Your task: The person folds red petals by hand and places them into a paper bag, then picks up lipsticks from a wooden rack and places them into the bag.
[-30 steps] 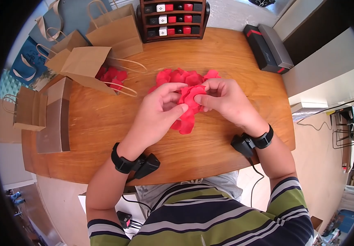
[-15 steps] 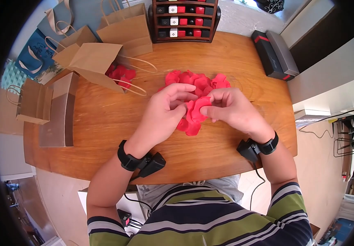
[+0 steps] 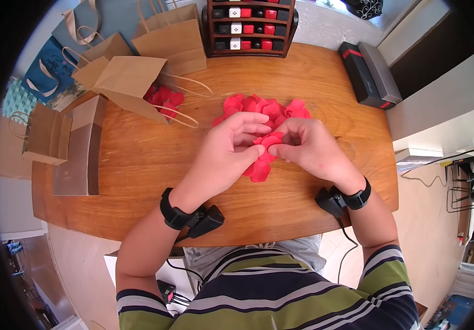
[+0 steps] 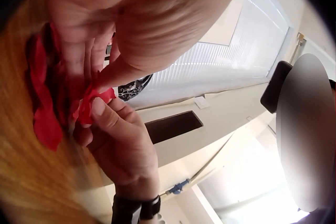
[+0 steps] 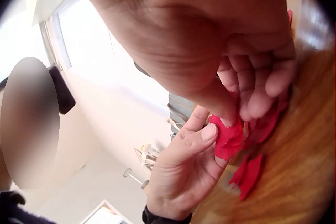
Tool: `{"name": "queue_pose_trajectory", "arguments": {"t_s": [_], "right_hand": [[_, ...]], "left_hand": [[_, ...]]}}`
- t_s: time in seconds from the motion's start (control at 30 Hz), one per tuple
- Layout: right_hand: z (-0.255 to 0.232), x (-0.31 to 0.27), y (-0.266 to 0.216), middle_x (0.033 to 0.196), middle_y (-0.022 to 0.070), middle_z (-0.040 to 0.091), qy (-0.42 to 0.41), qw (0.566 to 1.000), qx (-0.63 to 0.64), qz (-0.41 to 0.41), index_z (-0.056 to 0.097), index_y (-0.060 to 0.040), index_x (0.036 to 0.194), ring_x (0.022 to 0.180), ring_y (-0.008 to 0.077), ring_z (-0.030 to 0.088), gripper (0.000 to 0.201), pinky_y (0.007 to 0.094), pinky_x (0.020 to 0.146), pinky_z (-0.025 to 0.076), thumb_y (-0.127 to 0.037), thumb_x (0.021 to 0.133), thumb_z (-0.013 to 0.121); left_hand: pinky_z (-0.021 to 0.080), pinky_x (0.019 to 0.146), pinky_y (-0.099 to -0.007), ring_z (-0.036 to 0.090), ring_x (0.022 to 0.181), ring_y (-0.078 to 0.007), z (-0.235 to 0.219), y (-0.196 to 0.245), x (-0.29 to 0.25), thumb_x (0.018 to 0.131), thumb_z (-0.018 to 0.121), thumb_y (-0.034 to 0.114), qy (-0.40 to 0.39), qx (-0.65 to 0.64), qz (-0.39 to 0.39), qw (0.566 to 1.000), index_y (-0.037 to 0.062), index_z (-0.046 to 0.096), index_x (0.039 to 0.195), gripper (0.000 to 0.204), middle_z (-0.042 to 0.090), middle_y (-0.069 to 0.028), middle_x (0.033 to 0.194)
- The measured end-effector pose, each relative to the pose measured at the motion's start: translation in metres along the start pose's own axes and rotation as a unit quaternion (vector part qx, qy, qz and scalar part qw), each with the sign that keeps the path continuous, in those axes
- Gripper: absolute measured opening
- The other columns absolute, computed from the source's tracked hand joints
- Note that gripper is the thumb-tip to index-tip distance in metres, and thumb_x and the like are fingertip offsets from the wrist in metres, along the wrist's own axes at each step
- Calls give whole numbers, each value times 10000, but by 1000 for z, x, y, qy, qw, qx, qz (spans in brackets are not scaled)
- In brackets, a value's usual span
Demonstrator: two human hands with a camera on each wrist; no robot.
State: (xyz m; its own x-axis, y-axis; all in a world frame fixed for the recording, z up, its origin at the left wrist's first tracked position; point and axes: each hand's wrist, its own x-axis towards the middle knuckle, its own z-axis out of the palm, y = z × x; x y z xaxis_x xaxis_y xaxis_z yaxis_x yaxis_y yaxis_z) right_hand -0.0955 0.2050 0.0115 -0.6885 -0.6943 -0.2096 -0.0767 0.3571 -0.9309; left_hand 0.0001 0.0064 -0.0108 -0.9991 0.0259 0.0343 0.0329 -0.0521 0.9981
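Observation:
Between the two hands is a small bunch of red fabric petals [image 3: 271, 142]. My right hand [image 3: 315, 151] pinches it, the thumb laid on top of the petals. From the other side my left hand [image 3: 223, 157] also pinches the bunch at thumb and fingertip, its other fingers loosely bent above. In the left wrist view the right thumb presses on the crumpled petals [image 4: 86, 109]. The right wrist view has both thumbs on the petals [image 5: 227, 137]. Behind the hands lies a heap of red petals [image 3: 250, 103], partly hidden by them. More loose petals [image 3: 259, 172] lie just below the bunch.
A brown paper bag [image 3: 127, 82] lies tipped at the left, red petals [image 3: 166, 100] in its mouth. Other paper bags [image 3: 173, 41] and a flat box [image 3: 80, 148] stand around it. A wooden rack [image 3: 248, 27] is at the back, dark boxes [image 3: 366, 77] at the back right.
The head view has shifted slightly. Both hands stay at the petals; since half a second ago the left thumb has moved right, closer to the right thumb, over the bunch.

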Motion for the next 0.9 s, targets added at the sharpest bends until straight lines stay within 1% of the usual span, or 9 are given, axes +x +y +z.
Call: {"name": "queue_pose_trajectory", "arguments": {"t_s": [0.17, 0.27, 0.37, 0.43, 0.57, 0.67, 0.73, 0.83, 0.9], "right_hand": [[3, -1, -1, 778, -18, 653, 25, 999, 30, -29, 711, 12, 979, 713, 54, 578, 140, 244, 644, 480, -102, 934, 780], [4, -1, 0, 749, -26, 624, 23, 999, -1, -22, 708, 15, 939, 692, 48, 536, 156, 257, 618, 453, -126, 947, 771], [-1, -3, -5, 711, -27, 569, -20, 997, -68, -18, 699, 23, 894, 680, 48, 479, 197, 273, 592, 411, -152, 957, 765], [-1, -2, -1, 699, -27, 537, -19, 998, -61, -21, 694, 28, 871, 680, 53, 453, 212, 281, 586, 389, -153, 958, 763], [2, 0, 6, 696, -28, 511, -1, 999, -25, -43, 688, 29, 852, 679, 56, 433, 212, 286, 583, 374, -142, 961, 749], [-1, -2, 1, 695, -33, 522, 12, 996, -68, -52, 702, 28, 866, 682, 52, 450, 191, 282, 592, 385, -132, 967, 736], [-2, 1, 10, 711, -23, 571, 31, 997, -41, -65, 724, 26, 901, 694, 49, 482, 168, 275, 607, 404, -128, 967, 733], [-6, 2, 5, 751, -1, 650, 86, 992, -35, -83, 752, 22, 949, 709, 50, 534, 147, 269, 624, 433, -122, 968, 729], [-7, 9, -9, 758, 21, 683, 118, 986, -61, -96, 761, 26, 964, 710, 49, 557, 150, 266, 626, 449, -120, 963, 731]], "left_hand": [[526, 1011, -304, 637, 1182, -153, 0, 0, 1, 938, 631, -104, 8, -1, 8, 1000, 3, 555, 1385, 466, 660, -118, 1297], [531, 1004, -301, 639, 1176, -148, 1, 0, 1, 938, 626, -110, 16, 3, 17, 1000, 0, 562, 1375, 456, 661, -117, 1294], [531, 1003, -301, 640, 1177, -146, 1, 1, 1, 938, 629, -108, 20, -3, 29, 999, -2, 570, 1366, 445, 662, -116, 1288], [531, 1001, -299, 637, 1186, -148, 1, 3, 0, 940, 635, -99, 21, -11, 23, 999, -2, 576, 1359, 434, 663, -112, 1284], [540, 951, -286, 654, 1111, -131, 2, 2, 0, 962, 657, -41, 33, -6, 28, 999, 0, 591, 1341, 387, 676, -101, 1251], [548, 890, -276, 667, 1012, -110, 2, 4, 0, 988, 676, 28, 46, -15, -4, 999, -1, 608, 1317, 337, 693, -84, 1190], [552, 855, -272, 667, 951, -94, -1, 1, 2, 1004, 684, 72, 54, -44, -25, 997, -4, 628, 1290, 301, 709, -67, 1128], [551, 800, -266, 658, 912, -78, -6, 2, 4, 1022, 682, 124, 50, 4, -69, 996, -9, 670, 1214, 234, 718, -35, 1037], [545, 787, -258, 649, 898, -71, -6, -12, 7, 1029, 674, 138, 33, 16, -29, 999, -4, 690, 1170, 201, 719, -21, 1006]]}}
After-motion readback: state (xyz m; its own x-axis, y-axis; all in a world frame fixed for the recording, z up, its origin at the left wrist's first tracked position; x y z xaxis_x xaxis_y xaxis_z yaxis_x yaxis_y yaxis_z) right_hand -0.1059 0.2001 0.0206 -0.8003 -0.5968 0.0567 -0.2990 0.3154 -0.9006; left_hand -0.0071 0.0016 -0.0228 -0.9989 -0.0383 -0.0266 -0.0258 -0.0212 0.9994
